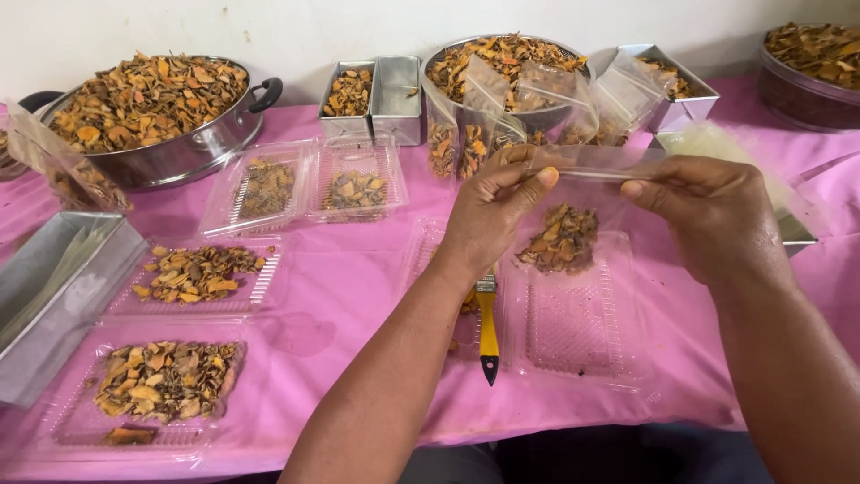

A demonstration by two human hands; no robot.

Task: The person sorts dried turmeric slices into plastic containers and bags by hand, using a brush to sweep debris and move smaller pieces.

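Observation:
My left hand [491, 213] and my right hand [708, 208] pinch the two ends of the top edge of a small clear plastic bag [582, 193] held above the table. Dried orange-brown slices [560, 240] lie in the bottom of that bag. Under it an open clear plastic clamshell tray [573, 323] rests on the pink tablecloth [340, 278]. A yellow-handled brush [487, 327] lies beside my left forearm, partly hidden by it.
Several clear trays [202, 273] hold dried slices at the left. A large steel pot [152, 112] and a steel bowl [502, 63] are heaped with them. Filled bags [457, 134] lean at the bowl. Steel tins [376, 99] stand at the back, another tin [54, 296] at the left.

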